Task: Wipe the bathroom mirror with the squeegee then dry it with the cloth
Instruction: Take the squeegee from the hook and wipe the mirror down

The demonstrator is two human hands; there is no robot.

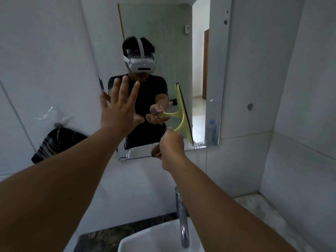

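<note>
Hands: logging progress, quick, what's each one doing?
Left hand: open, fingers spread, holding nothing.
Right hand: closed on the squeegee handle.

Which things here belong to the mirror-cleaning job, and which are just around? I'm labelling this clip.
Job:
mirror
squeegee, held in the right hand
striped cloth, hanging on the wall
left hand, open against the mirror

Just around:
tap
basin
water bottle, seen as a reflection

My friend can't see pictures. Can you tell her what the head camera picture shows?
A person's right hand holds a yellow-green squeegee against the bathroom mirror, blade near its lower right. The left hand is spread open at the mirror's left edge. A striped cloth hangs on the left wall; a tap and sink sit below.
</note>
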